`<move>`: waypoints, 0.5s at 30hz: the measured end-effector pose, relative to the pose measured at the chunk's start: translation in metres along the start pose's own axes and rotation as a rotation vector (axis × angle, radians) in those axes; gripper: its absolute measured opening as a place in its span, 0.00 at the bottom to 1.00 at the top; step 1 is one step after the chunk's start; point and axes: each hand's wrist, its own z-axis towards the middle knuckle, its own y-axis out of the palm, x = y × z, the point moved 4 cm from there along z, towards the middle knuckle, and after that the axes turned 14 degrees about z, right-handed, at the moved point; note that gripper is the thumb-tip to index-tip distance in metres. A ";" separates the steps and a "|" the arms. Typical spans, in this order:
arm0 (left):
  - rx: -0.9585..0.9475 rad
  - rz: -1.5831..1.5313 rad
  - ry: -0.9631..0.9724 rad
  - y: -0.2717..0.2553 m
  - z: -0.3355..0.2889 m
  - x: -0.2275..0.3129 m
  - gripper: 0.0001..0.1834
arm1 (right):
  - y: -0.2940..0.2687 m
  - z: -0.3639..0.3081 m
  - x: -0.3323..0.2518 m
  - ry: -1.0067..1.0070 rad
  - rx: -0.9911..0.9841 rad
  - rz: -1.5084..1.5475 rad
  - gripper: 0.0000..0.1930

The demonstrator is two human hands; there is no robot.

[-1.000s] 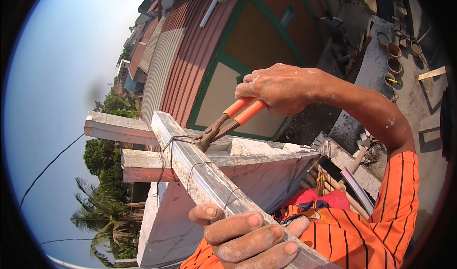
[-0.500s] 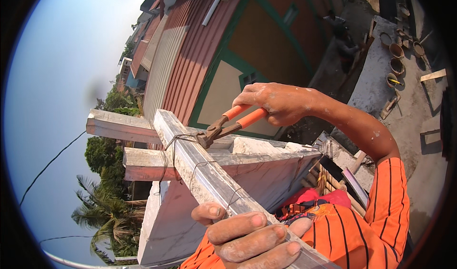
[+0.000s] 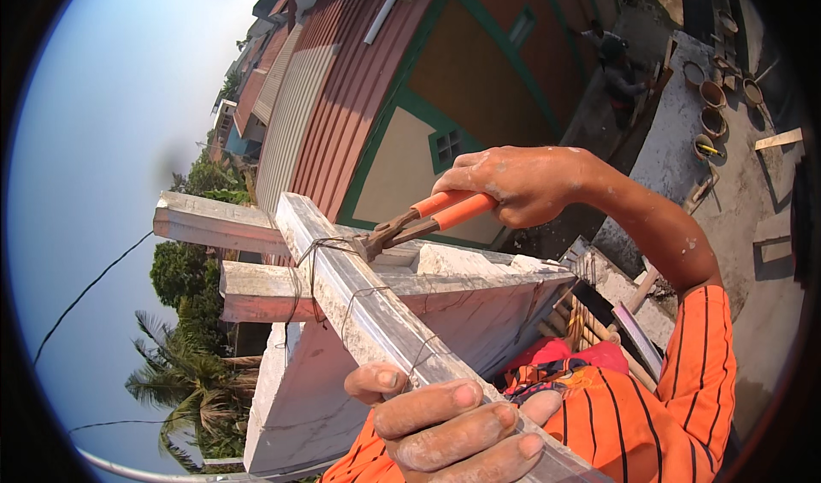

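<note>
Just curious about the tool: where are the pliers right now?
Near the middle of the head view, the pliers are in the right hand, their jaws by the wire looped around the beam.

Pincers (image 3: pixel 409 225) with orange-sleeved handles and a rusty brown head are tilted, handles toward two o'clock and head toward eight; the handles are gripped in the right fingers (image 3: pixel 463 177). Beside the head, thin dark wire (image 3: pixel 313 256) is wound in several turns around a squared bar (image 3: pixel 389 327); whether it is pinched cannot be told. The bar, whitish and grey-streaked, is slanted from near eleven o'clock toward five, and its lower part is clasped by the left fingers (image 3: pixel 445 408).
</note>
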 end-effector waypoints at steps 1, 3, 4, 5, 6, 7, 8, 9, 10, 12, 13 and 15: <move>0.000 0.004 -0.003 -0.001 -0.001 0.000 0.23 | 0.001 0.001 0.000 -0.028 -0.011 0.008 0.28; -0.003 0.010 -0.009 -0.003 -0.002 0.001 0.23 | 0.003 0.003 0.000 -0.022 -0.049 0.052 0.30; -0.002 0.013 -0.013 -0.005 -0.004 0.001 0.23 | 0.004 0.005 -0.001 0.010 -0.078 0.089 0.33; 0.006 -0.006 0.008 0.001 -0.001 0.000 0.23 | -0.003 0.002 0.004 0.058 -0.076 0.112 0.36; 0.010 -0.028 0.030 0.008 0.002 -0.003 0.23 | -0.010 -0.002 0.007 0.052 -0.038 0.076 0.36; 0.018 -0.051 0.058 0.015 0.006 -0.005 0.23 | -0.019 -0.007 0.010 0.048 0.004 0.039 0.36; 0.008 -0.032 0.033 0.009 0.003 -0.003 0.23 | -0.012 -0.003 0.005 0.015 -0.011 0.028 0.36; 0.000 -0.012 0.015 0.003 0.000 -0.001 0.23 | -0.006 0.000 0.000 -0.010 -0.014 0.029 0.33; -0.007 0.006 -0.001 -0.002 -0.002 0.001 0.22 | -0.001 0.002 -0.003 -0.033 -0.014 0.031 0.31; -0.006 0.000 0.001 -0.001 -0.001 0.000 0.22 | -0.001 0.000 -0.004 -0.029 0.017 0.007 0.28; -0.007 -0.002 0.009 -0.002 -0.001 0.001 0.22 | -0.001 -0.001 -0.004 -0.015 0.025 -0.004 0.28; -0.005 -0.006 0.015 0.000 -0.001 0.000 0.22 | -0.002 -0.004 -0.004 0.012 0.047 -0.028 0.27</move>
